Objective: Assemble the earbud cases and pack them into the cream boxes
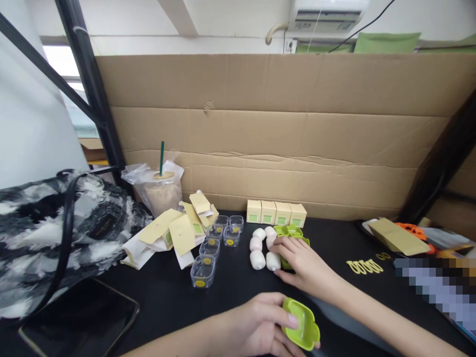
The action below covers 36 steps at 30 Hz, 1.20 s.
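Observation:
My left hand [260,320] holds a lime green plastic case [301,325] near the table's front edge, thumb on top. Farther back, my right hand [303,263] rests on the black table, its fingers on a small pile of green cases [292,231] and touching a white oval piece [273,261]. Several more white and pale pink oval pieces [258,246] lie in a cluster just left of that hand.
A row of small cream boxes [277,213] stands against the cardboard wall [282,134]. Clear plastic tubs [208,253], flat folded cartons [174,230], an iced drink [161,191], a black-and-white bag [55,233], a tablet [78,317] and yellow rings [364,267] surround them.

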Tool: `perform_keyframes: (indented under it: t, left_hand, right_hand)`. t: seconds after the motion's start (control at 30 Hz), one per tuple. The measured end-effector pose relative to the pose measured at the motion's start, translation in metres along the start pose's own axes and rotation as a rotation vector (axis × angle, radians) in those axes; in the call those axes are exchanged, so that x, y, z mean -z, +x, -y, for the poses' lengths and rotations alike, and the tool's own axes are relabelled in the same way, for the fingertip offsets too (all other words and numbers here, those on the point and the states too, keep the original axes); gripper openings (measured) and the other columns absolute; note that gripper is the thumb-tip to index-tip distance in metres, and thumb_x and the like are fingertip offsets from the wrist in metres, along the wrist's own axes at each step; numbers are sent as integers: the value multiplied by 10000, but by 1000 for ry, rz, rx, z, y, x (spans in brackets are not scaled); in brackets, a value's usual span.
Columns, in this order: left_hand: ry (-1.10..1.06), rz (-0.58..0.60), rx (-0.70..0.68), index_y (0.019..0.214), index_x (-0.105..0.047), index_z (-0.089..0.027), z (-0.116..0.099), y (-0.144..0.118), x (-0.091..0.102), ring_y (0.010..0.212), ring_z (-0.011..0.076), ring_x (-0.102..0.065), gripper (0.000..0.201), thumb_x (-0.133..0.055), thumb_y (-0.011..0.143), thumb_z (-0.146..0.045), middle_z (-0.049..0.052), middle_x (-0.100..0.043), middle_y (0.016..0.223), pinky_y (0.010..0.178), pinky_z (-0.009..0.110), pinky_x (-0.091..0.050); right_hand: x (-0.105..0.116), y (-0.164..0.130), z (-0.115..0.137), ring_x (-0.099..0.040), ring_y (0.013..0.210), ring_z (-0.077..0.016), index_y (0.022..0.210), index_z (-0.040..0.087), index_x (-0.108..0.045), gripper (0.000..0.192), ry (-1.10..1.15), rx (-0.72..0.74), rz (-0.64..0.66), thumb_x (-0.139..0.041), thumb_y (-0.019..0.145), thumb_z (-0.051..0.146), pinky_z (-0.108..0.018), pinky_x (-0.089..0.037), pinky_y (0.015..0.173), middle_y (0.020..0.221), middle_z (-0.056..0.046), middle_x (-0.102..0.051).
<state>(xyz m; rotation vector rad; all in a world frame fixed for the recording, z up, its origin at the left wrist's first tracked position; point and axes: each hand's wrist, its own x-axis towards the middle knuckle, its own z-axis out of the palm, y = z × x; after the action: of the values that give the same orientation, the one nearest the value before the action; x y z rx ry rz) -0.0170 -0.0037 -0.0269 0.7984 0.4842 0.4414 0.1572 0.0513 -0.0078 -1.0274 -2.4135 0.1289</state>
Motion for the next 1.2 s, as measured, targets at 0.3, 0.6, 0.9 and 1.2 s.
perform_keyframes:
  t: [0.3,0.6,0.9,1.2]
  left_hand:
    - [-126,43,-7,915,-584,-121,-3,1,-1,660,192,-663,293,-560,623,-111,98,-677,859,751,360,-443]
    - [-230,14,-20,944,-623,-29,0,6,3,734,234,-639,359,-493,700,-258,101,-625,763,833,382,-392]
    - [-324,55,-39,962,-598,-65,0,6,2,743,181,-575,366,-466,681,-261,91,-619,865,858,397,-387]
    - [-320,67,-43,916,-605,-68,-2,6,1,725,164,-540,320,-472,689,-250,76,-618,847,898,390,-350]
  right_hand:
    - [29,-23,15,-635,842,-160,1083,250,-420,256,433,-119,-181,-553,864,251,-308,-552,728,1033,-52,-609]
    - [12,-56,34,-619,712,-161,1059,250,-603,233,665,-217,-119,-649,838,306,-278,-543,647,808,-8,-649]
    - [8,-60,42,-616,885,-195,1098,273,-585,282,217,66,-207,-668,832,229,-294,-533,742,971,-39,-652]
    - [6,-61,42,-632,866,-188,1217,282,-548,355,116,154,-211,-621,872,246,-295,-520,719,1008,-48,-661]
